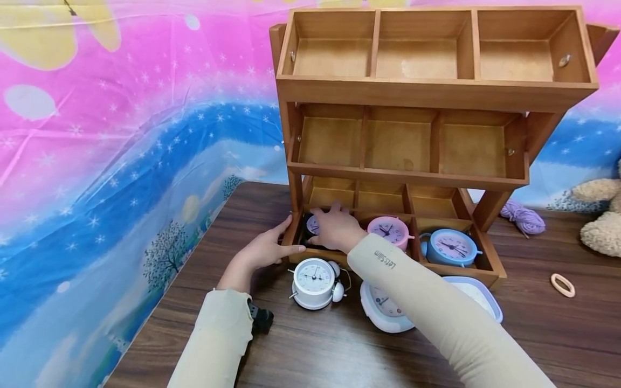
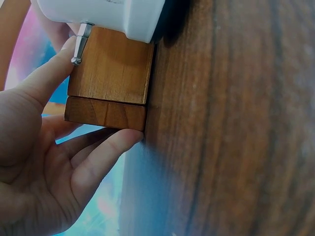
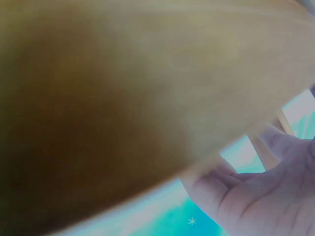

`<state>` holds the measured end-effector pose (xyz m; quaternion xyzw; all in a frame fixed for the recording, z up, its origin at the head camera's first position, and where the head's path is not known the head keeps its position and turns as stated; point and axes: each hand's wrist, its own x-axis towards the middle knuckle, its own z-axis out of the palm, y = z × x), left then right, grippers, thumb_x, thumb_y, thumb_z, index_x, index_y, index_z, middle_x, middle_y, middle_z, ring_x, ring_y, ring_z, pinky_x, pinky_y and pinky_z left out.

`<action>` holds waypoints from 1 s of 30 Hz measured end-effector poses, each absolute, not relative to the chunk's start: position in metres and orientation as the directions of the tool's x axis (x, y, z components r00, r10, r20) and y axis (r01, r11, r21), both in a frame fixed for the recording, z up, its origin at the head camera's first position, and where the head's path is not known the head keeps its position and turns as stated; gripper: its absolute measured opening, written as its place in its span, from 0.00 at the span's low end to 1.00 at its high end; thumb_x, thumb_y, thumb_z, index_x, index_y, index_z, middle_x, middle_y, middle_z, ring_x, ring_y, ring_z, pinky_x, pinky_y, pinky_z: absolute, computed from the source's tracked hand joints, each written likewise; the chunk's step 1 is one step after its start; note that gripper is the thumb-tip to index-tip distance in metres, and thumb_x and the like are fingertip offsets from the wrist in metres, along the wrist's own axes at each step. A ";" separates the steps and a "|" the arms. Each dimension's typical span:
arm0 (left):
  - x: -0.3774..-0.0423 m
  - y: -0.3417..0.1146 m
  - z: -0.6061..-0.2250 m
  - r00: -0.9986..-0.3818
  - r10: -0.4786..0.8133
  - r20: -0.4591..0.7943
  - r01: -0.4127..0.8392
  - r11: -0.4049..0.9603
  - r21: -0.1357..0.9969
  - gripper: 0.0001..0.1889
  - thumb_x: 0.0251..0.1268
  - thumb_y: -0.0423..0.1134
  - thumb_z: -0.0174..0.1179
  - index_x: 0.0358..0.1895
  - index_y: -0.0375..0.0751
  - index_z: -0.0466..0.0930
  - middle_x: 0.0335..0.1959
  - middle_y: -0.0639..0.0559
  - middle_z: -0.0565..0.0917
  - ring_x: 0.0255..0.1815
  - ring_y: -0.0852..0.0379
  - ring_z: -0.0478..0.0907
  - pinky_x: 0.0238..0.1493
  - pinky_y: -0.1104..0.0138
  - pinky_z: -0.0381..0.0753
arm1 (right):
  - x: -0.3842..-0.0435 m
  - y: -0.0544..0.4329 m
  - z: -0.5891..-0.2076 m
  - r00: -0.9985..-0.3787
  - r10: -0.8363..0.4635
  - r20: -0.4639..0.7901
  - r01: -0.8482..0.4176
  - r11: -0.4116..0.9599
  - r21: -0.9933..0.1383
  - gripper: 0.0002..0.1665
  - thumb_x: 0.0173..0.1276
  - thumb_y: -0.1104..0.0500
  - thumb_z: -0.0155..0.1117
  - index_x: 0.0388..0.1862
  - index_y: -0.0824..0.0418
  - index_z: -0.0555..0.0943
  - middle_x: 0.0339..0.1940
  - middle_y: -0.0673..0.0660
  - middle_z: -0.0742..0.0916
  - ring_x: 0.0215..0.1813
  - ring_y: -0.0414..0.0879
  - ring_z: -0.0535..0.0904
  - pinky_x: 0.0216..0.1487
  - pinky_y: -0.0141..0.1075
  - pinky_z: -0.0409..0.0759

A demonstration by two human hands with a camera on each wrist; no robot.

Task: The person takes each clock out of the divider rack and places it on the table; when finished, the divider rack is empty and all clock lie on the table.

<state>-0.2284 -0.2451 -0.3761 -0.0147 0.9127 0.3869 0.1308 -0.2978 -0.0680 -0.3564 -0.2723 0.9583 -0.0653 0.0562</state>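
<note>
My left hand (image 1: 262,250) grips the lower left front corner of the brown wooden shelf (image 1: 436,94), with thumb and fingers on either side of the corner board (image 2: 110,73) in the left wrist view. My right hand (image 1: 339,229) reaches into the front left compartment and holds a black alarm clock (image 1: 312,224), partly covered by the fingers. A white twin-bell alarm clock (image 1: 313,283) lies face up on the table just before that corner. A blurred wooden board (image 3: 113,108) fills most of the right wrist view, hiding the black clock.
A pink clock (image 1: 388,231) and a blue clock (image 1: 451,246) occupy the neighbouring compartments. Under my right forearm lie a white clock (image 1: 388,323) and a pale blue-rimmed object (image 1: 477,293). Purple yarn (image 1: 523,217), a wooden ring (image 1: 563,285) and a plush toy (image 1: 604,231) are to the right.
</note>
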 end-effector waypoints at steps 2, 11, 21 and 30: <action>-0.229 -0.245 -0.376 -0.965 0.077 -0.249 -0.126 0.700 0.703 0.48 0.69 0.56 0.61 0.82 0.56 0.39 0.75 0.33 0.60 0.37 0.50 0.84 0.62 0.47 0.72 | -0.298 -0.067 -0.354 -0.847 -0.527 -0.065 -0.513 0.844 -0.159 0.47 0.64 0.38 0.69 0.78 0.50 0.64 0.71 0.74 0.65 0.68 0.71 0.66 0.54 0.59 0.79; -0.231 -0.245 -0.378 -0.965 0.074 -0.252 -0.128 0.705 0.698 0.48 0.68 0.57 0.62 0.82 0.56 0.39 0.74 0.33 0.62 0.34 0.52 0.83 0.58 0.49 0.75 | -0.299 -0.059 -0.338 -0.845 -0.535 -0.004 -0.524 0.827 -0.204 0.49 0.59 0.36 0.72 0.76 0.51 0.68 0.70 0.70 0.70 0.64 0.69 0.72 0.54 0.57 0.79; -0.233 -0.246 -0.381 -0.967 0.066 -0.245 -0.126 0.712 0.691 0.49 0.67 0.57 0.62 0.82 0.55 0.39 0.75 0.33 0.61 0.34 0.52 0.83 0.57 0.49 0.76 | -0.302 -0.046 -0.332 -0.847 -0.524 0.092 -0.529 0.812 -0.246 0.48 0.56 0.34 0.73 0.73 0.50 0.73 0.67 0.69 0.72 0.61 0.62 0.75 0.54 0.54 0.80; -0.233 -0.246 -0.381 -0.965 0.059 -0.254 -0.139 0.707 0.693 0.49 0.67 0.57 0.62 0.82 0.56 0.39 0.73 0.33 0.63 0.36 0.51 0.83 0.58 0.49 0.75 | -0.294 -0.037 -0.324 -0.858 -0.501 0.112 -0.510 0.806 -0.300 0.49 0.56 0.32 0.71 0.74 0.47 0.71 0.69 0.69 0.69 0.63 0.61 0.73 0.53 0.53 0.81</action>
